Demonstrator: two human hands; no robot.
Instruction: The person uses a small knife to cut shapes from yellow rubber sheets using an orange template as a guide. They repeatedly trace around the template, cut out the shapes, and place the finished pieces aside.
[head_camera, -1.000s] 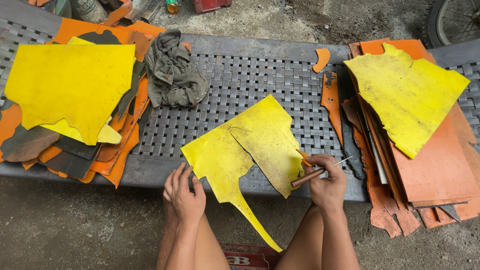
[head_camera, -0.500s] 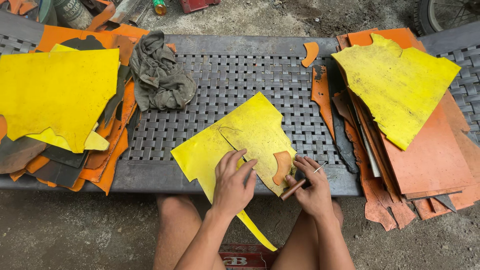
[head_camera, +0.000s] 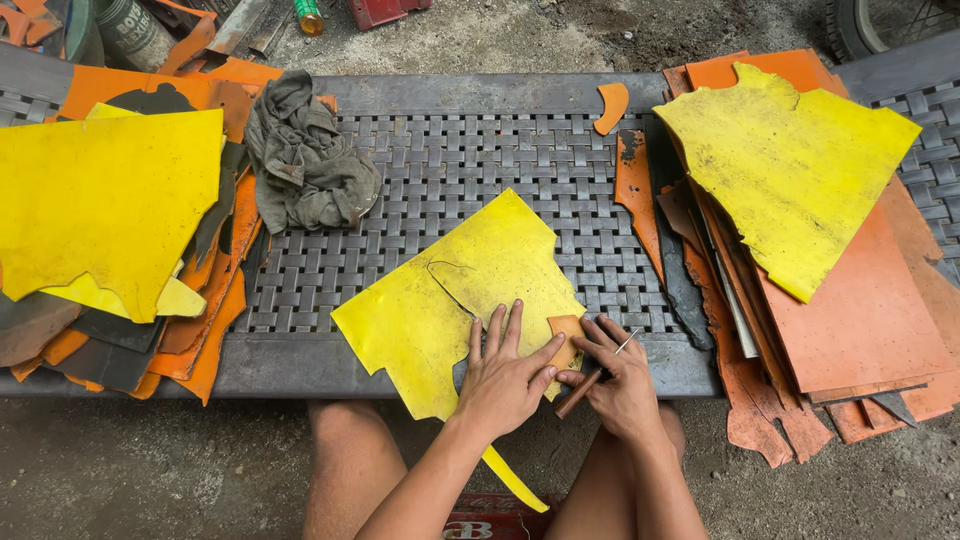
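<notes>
While the left hand (head_camera: 505, 375) lies flat w/ fingers spread, not gripping, it presses on the yellow sheet (head_camera: 460, 295) and its thumb side touches a small orange template (head_camera: 566, 338) at the sheet's near right corner. The sheet lies on the woven grey bench (head_camera: 440, 150), near edge hanging over the front. Right hand (head_camera: 620, 385) is closed round a thin marking tool w/ brown handle (head_camera: 588, 385), metal tip pointing up-right, just beside the template. Crumpled grey rag (head_camera: 305, 160) sits at rear left; stacks of yellow & orange sheets at left (head_camera: 100, 215) & right (head_camera: 790, 170)
</notes>
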